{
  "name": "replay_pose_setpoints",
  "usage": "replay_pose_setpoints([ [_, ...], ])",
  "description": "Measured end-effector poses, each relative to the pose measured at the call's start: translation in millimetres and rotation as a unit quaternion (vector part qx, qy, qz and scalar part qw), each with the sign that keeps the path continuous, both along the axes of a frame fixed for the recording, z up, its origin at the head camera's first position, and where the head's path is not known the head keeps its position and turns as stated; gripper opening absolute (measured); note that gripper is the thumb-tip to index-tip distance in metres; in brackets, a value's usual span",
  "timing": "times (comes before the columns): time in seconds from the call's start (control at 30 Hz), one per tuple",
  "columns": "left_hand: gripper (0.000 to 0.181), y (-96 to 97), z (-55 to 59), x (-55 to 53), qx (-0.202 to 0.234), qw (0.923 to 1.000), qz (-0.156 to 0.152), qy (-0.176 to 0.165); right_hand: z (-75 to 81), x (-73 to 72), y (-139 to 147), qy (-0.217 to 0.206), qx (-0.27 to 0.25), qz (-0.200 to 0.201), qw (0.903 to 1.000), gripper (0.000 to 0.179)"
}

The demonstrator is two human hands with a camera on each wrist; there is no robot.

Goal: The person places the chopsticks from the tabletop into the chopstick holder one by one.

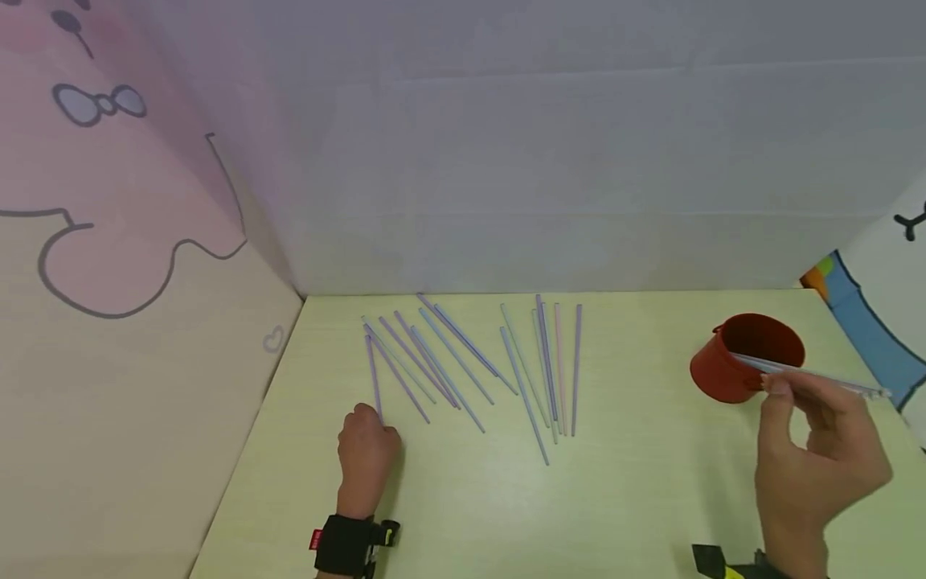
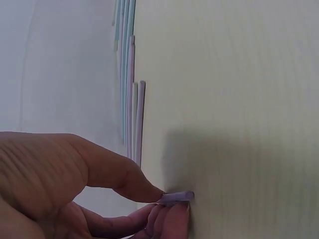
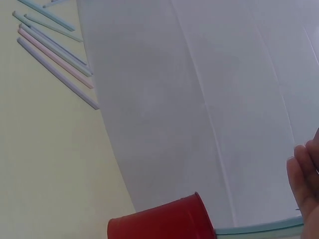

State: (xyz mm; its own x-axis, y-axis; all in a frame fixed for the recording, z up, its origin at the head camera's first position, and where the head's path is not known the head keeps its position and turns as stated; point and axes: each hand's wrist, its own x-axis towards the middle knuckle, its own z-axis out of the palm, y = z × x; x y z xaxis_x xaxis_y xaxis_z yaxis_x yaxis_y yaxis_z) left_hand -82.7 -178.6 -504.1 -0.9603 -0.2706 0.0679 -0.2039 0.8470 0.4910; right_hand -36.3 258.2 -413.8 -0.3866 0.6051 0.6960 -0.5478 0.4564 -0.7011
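My left hand (image 1: 366,450) pinches the near end of a purple straw (image 1: 373,374) at the left of the loose straws. In the left wrist view, its end (image 2: 179,196) pokes out between thumb and fingers. On the right, my right hand (image 1: 821,450) pinches pale bluish straws (image 1: 832,378) between thumb and forefinger. Their far ends reach into the mouth of a red bucket (image 1: 716,374); whether they touch its inside, I cannot tell. In the right wrist view, fingertips (image 3: 296,179) show at the right edge and the bucket (image 3: 164,221) at the bottom.
Several pastel straws lie loosely in two groups, a left one (image 1: 427,358) and a middle one (image 1: 576,370), on the pale table (image 1: 615,498). A plain sheet (image 1: 542,177) stands along the back edge. Printed panels (image 1: 145,257) flank both sides.
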Motion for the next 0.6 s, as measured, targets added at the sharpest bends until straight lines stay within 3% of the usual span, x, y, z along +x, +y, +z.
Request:
replay_pose_setpoints([
  [0.17,0.009,-12.2,6.2,1.9,0.008,0.9997,0.006,-0.023,-2.8,-1.3,-12,0.016,-0.018,0.055,0.9982,0.017],
  [0.4,0.009,-20.2,6.8,1.8,0.017,0.9978,0.011,-0.064,-19.8,2.1,-11,-0.047,0.011,0.045,0.9978,0.020],
  [0.6,0.011,-26.7,11.2,2.1,0.023,0.9980,0.011,-0.058,-23.8,4.5,-13,-0.068,0.010,0.054,0.9962,0.025],
])
